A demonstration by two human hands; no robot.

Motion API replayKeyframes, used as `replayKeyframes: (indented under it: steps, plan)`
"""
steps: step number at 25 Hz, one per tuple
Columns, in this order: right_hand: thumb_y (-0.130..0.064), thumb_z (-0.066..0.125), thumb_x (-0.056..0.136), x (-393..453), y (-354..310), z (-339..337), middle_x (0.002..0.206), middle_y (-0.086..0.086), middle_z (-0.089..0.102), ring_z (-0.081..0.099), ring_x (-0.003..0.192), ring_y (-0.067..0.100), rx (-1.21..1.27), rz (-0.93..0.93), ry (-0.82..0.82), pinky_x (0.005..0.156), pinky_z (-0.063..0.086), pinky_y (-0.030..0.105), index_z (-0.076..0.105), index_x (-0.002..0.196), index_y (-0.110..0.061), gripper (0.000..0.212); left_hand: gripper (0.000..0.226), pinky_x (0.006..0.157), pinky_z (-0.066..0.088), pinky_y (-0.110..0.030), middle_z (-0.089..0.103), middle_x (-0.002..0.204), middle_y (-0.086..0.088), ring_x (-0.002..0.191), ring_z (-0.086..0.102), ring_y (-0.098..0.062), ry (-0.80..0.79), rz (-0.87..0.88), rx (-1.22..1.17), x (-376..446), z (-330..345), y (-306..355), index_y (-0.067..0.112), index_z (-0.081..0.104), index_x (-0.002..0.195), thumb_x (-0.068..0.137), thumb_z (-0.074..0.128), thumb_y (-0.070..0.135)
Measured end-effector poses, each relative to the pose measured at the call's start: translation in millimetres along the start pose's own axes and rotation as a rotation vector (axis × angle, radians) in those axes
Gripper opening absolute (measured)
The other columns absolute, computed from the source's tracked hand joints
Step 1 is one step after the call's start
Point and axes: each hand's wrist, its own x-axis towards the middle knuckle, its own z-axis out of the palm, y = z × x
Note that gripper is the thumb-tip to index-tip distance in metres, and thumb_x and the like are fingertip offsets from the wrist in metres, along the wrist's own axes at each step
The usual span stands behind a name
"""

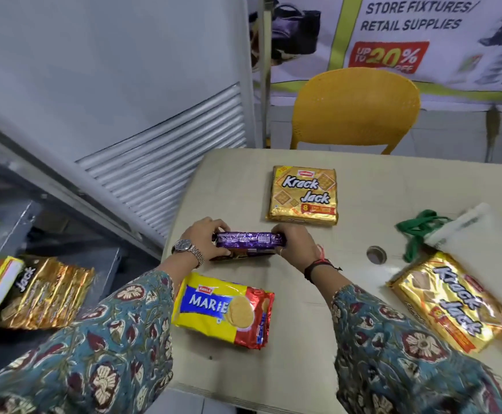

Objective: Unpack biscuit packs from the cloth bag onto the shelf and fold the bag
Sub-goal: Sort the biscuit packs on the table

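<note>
A purple biscuit pack (248, 240) stands on its edge at the middle of the beige table (303, 339). My left hand (203, 237) grips its left end and my right hand (296, 243) grips its right end. A yellow Marie pack (223, 309) lies just in front of my hands. One gold Krack Jack pack (303, 195) lies flat beyond them, another Krack Jack pack (450, 303) lies at the right. The white cloth bag (462, 231) with green handles (417, 231) lies crumpled at the right edge. Gold packs (46, 294) lie on the grey shelf (13, 216) at the left.
A yellow plastic chair (354, 112) stands behind the table. A white louvred panel (166, 162) leans beside the shelf. A round hole (376, 254) sits in the tabletop near the bag. A printed banner (423, 40) covers the back wall.
</note>
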Motion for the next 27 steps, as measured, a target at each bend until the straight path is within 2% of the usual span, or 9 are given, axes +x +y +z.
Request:
replayKeyframes:
  steps: [4, 9, 15, 23, 27]
  plan:
    - [0.004, 0.059, 0.075, 15, -5, 12, 0.11, 0.011, 0.067, 0.06, 0.103, 0.03, -0.082, -0.019, -0.086, 0.082, 0.046, 0.033, 0.062, 0.11, -0.011, 0.038, 0.055, 0.074, 0.041, -0.025, 0.058, 0.099, -0.002, 0.095, 0.057, -0.02, -0.029, -0.058, -0.011, -4, 13, -14, 0.029, 0.06, 0.106, 0.057, 0.082, 0.042]
    - [0.004, 0.06, 0.075, 15, -3, 15, 0.111, 0.011, 0.065, 0.059, 0.104, 0.029, -0.043, -0.021, -0.055, 0.085, 0.048, 0.036, 0.059, 0.112, -0.01, 0.039, 0.057, 0.078, 0.045, -0.031, 0.055, 0.107, -0.004, 0.099, 0.056, -0.021, -0.01, -0.101, -0.034, -4, 26, -14, 0.025, 0.057, 0.105, 0.057, 0.083, 0.04]
    - [0.002, 0.062, 0.078, 4, 4, 23, 0.125, 0.011, 0.055, 0.051, 0.116, 0.029, -0.043, 0.009, -0.049, 0.094, 0.044, 0.036, 0.048, 0.128, -0.009, 0.054, 0.066, 0.087, 0.045, -0.032, 0.052, 0.121, -0.003, 0.11, 0.054, -0.021, -0.081, -0.068, 0.009, 0, 30, -10, 0.027, 0.05, 0.12, 0.062, 0.081, 0.036]
    - [-0.002, 0.062, 0.082, -4, 13, 26, 0.138, 0.01, 0.047, 0.045, 0.125, 0.027, -0.029, 0.031, -0.075, 0.101, 0.039, 0.034, 0.037, 0.139, -0.011, 0.064, 0.083, 0.096, 0.046, -0.035, 0.049, 0.13, -0.004, 0.118, 0.051, -0.023, -0.175, -0.027, 0.07, 5, 34, -7, 0.026, 0.038, 0.134, 0.063, 0.08, 0.037]
    - [0.0, 0.06, 0.081, 8, 12, 31, 0.138, 0.012, 0.047, 0.044, 0.127, 0.028, -0.021, -0.017, -0.175, 0.105, 0.036, 0.036, 0.04, 0.137, -0.01, 0.06, 0.076, 0.098, 0.044, -0.034, 0.051, 0.13, -0.005, 0.118, 0.051, -0.023, -0.205, -0.024, 0.116, 10, 39, -14, 0.022, 0.041, 0.133, 0.067, 0.078, 0.029]
